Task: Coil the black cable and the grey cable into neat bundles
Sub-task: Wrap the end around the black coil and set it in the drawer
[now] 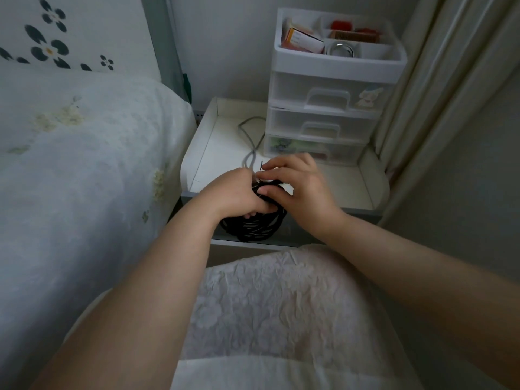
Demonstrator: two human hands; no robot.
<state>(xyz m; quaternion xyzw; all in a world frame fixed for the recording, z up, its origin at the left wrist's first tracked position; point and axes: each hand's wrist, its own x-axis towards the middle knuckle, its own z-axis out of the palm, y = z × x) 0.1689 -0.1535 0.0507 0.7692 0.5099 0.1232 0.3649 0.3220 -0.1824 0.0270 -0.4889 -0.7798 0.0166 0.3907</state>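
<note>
The black cable is wound into a thick coil that hangs below my hands at the front edge of the white bedside table. My left hand grips the top of the coil, fingers curled round the loops. My right hand pinches a thin tie or the cable's end at the top of the coil; which it is I cannot tell. The grey cable lies loose on the table, curving back from behind my hands toward the drawer unit.
A white plastic drawer unit with an open top tray of small items stands at the table's back right. A bed with a pale floral cover fills the left. A curtain hangs on the right. My lap, in white fabric, lies below.
</note>
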